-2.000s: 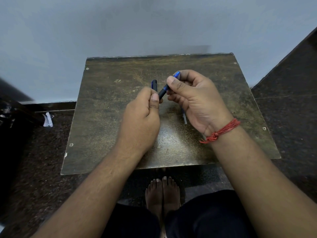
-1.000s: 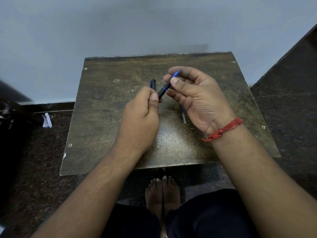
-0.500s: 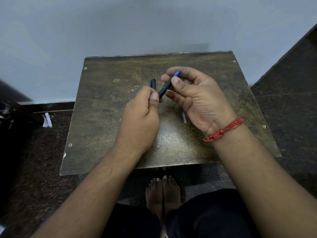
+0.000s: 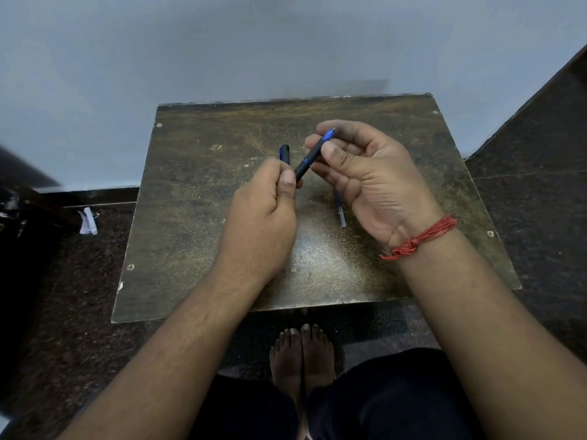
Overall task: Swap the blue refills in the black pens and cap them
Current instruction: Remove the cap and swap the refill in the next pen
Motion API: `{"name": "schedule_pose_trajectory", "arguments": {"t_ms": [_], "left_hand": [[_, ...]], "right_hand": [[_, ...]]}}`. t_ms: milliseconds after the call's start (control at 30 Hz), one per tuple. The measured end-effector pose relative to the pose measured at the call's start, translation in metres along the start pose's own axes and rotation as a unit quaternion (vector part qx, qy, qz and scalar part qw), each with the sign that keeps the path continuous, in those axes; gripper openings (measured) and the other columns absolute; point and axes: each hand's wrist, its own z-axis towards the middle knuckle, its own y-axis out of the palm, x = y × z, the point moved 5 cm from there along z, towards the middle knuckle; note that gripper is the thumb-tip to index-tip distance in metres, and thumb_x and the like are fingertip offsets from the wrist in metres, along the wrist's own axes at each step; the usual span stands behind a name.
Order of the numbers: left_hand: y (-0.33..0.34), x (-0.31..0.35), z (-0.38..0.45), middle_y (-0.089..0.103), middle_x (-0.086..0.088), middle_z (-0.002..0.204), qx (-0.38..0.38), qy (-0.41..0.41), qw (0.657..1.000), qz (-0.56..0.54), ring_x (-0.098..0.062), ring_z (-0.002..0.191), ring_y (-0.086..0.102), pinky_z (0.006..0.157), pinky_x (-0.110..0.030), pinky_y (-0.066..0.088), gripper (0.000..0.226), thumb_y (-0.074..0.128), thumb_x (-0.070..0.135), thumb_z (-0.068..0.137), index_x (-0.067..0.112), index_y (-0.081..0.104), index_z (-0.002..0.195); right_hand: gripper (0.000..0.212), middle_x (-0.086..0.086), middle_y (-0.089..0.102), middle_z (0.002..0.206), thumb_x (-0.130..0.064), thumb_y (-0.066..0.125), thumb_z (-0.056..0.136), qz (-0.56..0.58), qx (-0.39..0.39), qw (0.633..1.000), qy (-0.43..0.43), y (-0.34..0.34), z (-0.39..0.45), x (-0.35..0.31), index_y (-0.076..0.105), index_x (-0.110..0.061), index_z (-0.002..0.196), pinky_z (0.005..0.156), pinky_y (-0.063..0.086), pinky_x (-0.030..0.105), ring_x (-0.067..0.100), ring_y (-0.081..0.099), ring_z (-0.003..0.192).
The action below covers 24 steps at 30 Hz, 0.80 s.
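Both hands hold one black pen point(image 4: 305, 164) above the middle of the brown table point(image 4: 197, 198). My right hand point(image 4: 368, 182) pinches its front end, where the blue tip point(image 4: 329, 134) points up and away. My left hand point(image 4: 263, 217) grips the pen's lower end in a fist. A second black piece with a blue clip point(image 4: 284, 154) sticks up out of my left fist; whether it is a cap or a pen I cannot tell. A thin refill point(image 4: 340, 211) lies on the table, partly hidden under my right hand.
The small table stands against a pale wall point(image 4: 286, 42). Dark floor surrounds it, with a scrap of white paper point(image 4: 87, 220) on the floor at the left. My bare feet point(image 4: 301, 350) show below the table's near edge.
My right fingers have shifted slightly on the pen's front end, exposing more of the blue tip. My left hand has stayed where it was.
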Motion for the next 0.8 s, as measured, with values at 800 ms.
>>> {"name": "schedule_pose_trajectory", "arguments": {"t_ms": [800], "left_hand": [[0.0019, 0.0044, -0.0011, 0.051, 0.005, 0.063, -0.009, 0.006, 1.0, -0.002, -0.009, 0.055, 0.047, 0.05, -0.03, 0.037, 0.027, 0.041, 0.029, 0.106, 0.033, 0.047, 0.08]], "right_hand": [[0.016, -0.001, 0.059, 0.069, -0.003, 0.071, 0.087, -0.099, 0.023, 0.995, -0.02, 0.0074, 0.0004, 0.0021, 0.058, -0.013, 0.087, 0.071, 0.056, 0.031, 0.015, 0.062, 0.074]]}}
